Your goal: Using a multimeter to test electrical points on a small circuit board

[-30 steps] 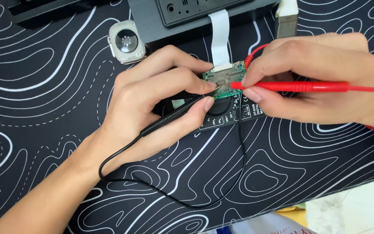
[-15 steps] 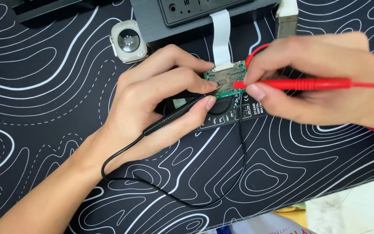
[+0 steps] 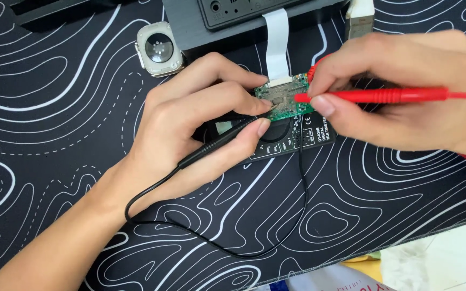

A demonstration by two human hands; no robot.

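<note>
L hand (image 3: pixel 190 134) fingers clamped on black probe (image 3: pixel 219 144), R hand (image 3: pixel 400 86) on red probe (image 3: pixel 373 96); tips converge on green board (image 3: pixel 286 99) btwn them, red axis horiz.

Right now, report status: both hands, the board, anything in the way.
Left hand pinching black probe, tip at green circuit board. Right hand holding red probe on the same board. Board rests over black multimeter. Nothing blocking.

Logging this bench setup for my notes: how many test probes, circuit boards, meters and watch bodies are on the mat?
Test probes: 2, a black probe in the left hand and a red probe in the right hand
Green circuit board: 1
Black meter: 1
Watch body: 1
Total: 5
</note>
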